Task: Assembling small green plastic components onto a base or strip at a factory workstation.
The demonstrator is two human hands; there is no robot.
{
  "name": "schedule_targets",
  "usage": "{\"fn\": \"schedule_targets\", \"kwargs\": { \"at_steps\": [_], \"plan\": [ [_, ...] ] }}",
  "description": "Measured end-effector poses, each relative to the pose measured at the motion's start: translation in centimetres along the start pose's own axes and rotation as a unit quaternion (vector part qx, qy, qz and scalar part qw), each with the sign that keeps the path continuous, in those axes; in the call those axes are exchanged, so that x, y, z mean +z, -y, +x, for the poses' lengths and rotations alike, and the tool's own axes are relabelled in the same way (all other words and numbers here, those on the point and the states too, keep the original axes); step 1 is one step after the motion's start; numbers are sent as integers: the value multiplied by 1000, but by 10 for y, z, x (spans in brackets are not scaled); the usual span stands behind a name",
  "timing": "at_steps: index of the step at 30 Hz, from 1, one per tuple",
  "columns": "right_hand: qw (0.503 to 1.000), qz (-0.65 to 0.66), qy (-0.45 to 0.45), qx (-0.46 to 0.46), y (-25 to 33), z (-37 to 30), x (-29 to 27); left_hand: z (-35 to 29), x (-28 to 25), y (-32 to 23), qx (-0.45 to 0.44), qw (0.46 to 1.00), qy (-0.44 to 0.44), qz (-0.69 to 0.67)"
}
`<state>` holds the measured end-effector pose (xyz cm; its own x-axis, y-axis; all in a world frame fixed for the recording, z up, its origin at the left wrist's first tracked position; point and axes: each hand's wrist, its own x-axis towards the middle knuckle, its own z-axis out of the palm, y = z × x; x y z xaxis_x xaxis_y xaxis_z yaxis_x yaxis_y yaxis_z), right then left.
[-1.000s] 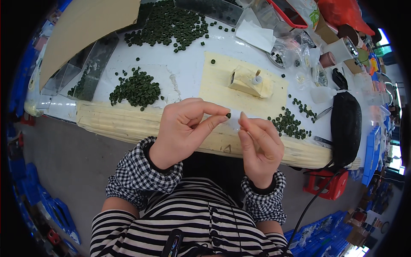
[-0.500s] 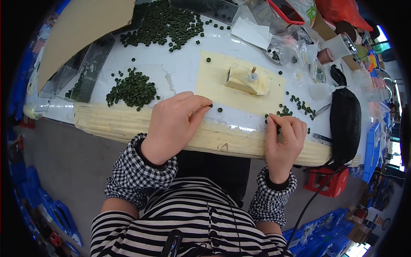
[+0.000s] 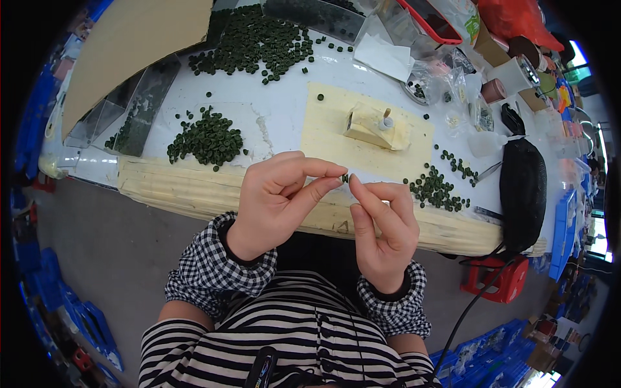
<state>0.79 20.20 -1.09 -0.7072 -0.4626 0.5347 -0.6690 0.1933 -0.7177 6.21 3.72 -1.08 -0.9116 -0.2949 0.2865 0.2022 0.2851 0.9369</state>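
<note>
A tiny dark green disc (image 3: 345,178) sits at the fingertips of my left hand (image 3: 275,200), pinched between thumb and forefinger just above the table's front edge. My right hand (image 3: 388,226) comes in from the right, its forefinger tip against or very close to the disc. The right thumb stands apart below that forefinger, and I see nothing between them. Left of my left hand lies a heap of similar green discs (image 3: 206,137). A smaller scatter of discs (image 3: 435,189) lies right of my right hand.
Beyond my hands a cream tape-covered block (image 3: 380,126) with a short peg stands on a cream sheet (image 3: 317,136). A large disc pile (image 3: 259,42), clear trays (image 3: 139,110) and cardboard (image 3: 129,58) fill the far left. At right lies a black pouch (image 3: 522,194).
My right hand has left the scattered discs on the right and moved left to meet my left hand. The left hand has shifted slightly right, still pinching.
</note>
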Motion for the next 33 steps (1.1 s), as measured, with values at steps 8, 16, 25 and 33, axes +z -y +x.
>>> {"fn": "schedule_targets", "kwargs": {
  "at_steps": [8,16,25,33],
  "plan": [
    [1000,20,-4,-2,-1,-4,3,-1,0,-3,30,1000,-7,5],
    [999,19,-4,-34,-3,-4,4,-1,-1,-6,24,1000,8,2],
    [999,11,6,-35,-4,-5,3,-2,-3,-7,-3,1000,28,1],
    [993,-116,-28,1,-22,-7,-13,5,-8,8,66,978,-6,200]
  ]
}}
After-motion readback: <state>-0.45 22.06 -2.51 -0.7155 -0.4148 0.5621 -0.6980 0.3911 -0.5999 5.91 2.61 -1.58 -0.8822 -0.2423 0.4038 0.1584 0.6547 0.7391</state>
